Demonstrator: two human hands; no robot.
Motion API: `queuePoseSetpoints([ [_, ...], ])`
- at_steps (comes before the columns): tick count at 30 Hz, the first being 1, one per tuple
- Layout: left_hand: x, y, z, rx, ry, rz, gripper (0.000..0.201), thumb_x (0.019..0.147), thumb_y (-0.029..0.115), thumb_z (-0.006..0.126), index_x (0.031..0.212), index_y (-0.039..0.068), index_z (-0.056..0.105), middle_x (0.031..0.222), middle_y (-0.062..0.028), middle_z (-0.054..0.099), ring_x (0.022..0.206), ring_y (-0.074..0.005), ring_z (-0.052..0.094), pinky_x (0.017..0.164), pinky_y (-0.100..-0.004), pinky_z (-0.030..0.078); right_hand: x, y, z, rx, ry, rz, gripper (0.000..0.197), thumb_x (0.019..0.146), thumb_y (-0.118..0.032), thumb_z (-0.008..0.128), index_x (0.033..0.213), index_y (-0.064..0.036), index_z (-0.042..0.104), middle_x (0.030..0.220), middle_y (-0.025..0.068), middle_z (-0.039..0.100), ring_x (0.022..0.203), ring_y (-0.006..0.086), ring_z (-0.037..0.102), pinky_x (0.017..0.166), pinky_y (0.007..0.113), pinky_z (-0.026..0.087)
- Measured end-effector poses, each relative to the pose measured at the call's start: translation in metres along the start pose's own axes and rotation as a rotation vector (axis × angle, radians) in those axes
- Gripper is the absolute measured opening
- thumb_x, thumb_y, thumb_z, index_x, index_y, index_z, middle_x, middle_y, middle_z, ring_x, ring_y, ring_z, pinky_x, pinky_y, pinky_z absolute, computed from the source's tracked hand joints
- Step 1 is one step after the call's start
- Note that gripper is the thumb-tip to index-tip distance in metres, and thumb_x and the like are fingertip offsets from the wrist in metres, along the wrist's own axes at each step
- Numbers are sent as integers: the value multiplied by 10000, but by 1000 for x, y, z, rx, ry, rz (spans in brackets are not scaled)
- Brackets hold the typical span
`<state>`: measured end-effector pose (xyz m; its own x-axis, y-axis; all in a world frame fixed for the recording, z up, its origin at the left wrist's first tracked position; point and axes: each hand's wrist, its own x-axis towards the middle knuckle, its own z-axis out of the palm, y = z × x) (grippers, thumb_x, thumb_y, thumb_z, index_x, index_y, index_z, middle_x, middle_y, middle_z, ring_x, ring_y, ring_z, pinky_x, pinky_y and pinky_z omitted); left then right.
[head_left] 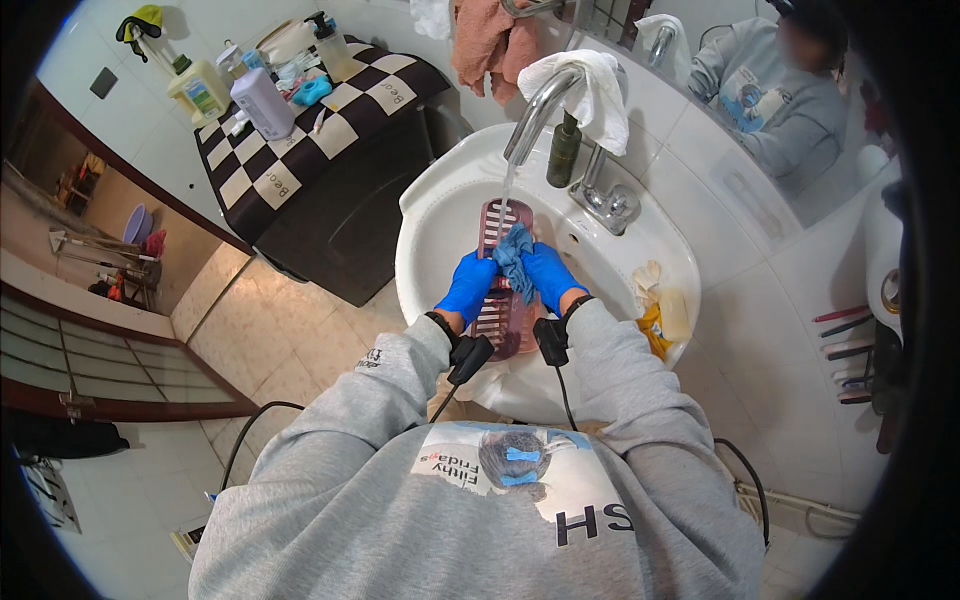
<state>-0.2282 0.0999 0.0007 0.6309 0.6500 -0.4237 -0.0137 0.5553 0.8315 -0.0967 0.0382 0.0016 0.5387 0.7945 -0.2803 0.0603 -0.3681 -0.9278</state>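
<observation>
The left hand [468,287], in a bright blue glove, is closed around the left edge — nine o'clock — of a long, rounded, pink-mauve plastic slotted rack [518,332]. The right hand [546,277], gloved in the same blue, has its fingers bent in at the rack's three o'clock side, gripping a crumpled, damp-looking blue cloth [515,262] against the slotted face; whether the left fingertips touch that cloth too, I cannot tell. The rack lies lengthwise between the hands, over a white oval ceramic sink [425,240], its near end reaching to the six o'clock rim

Taking the middle of the sink as the clock's centre, a curved, shiny chrome spout [533,115] comes in at twelve, its water running onto the rack's far end. Beside it stands a dark green pump bottle [564,152], and a chrome tap base [608,205] sits near one. At four, a pale yellow block [675,314] and a bright yellow cloth [652,328] rest by the rim. At ten — well apart from the hands — a black-and-white checkered cover [300,165] carries a lavender plastic pump bottle [262,105]
</observation>
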Motion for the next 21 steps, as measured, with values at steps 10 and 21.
queuePoseSetpoints([
  [10,-12,26,-1,514,-180,4,269,788,117,498,1011,-3,590,893,-100,613,773,-181,588,688,-313,507,45,-38,-39,-749,114,-369,205,808,-224,508,924,-62,557,877,198,616,823,381,592,689,443,466],
  [21,9,39,-25,654,-359,-120,314,710,163,545,932,-41,631,869,-175,629,779,-233,611,695,-330,497,28,-76,-45,-1136,-225,-701,224,869,-255,413,972,-119,559,897,145,618,797,326,612,669,415,492],
])
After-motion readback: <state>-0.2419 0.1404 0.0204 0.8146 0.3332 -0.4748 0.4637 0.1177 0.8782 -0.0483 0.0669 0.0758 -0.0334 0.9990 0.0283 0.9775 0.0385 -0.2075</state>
